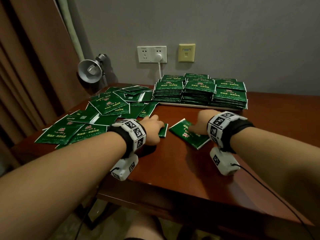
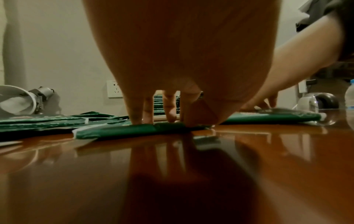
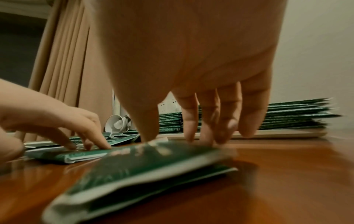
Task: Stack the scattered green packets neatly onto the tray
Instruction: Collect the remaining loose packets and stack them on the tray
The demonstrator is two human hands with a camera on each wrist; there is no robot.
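Observation:
Green packets lie in a loose heap (image 1: 110, 104) on the left half of the brown table. Neat piles of packets (image 1: 199, 94) fill the pale tray (image 1: 173, 103) at the back right. My left hand (image 1: 159, 125) presses its fingertips (image 2: 137, 118) down on a small bundle of packets (image 1: 163, 131) beside the heap. My right hand (image 1: 193, 128) rests fingers and thumb (image 3: 147, 134) on another thin bundle (image 1: 192, 140) lying askew in front of the tray. Both bundles lie flat on the wood, a short gap apart.
A metal clip lamp (image 1: 90, 71) stands at the back left by the brown curtain (image 1: 34, 66). A wall socket (image 1: 152, 54) has a white plug and cord running down behind the tray. A water bottle (image 2: 349, 97) stands far right. Bare wood (image 1: 173, 170) lies before my hands.

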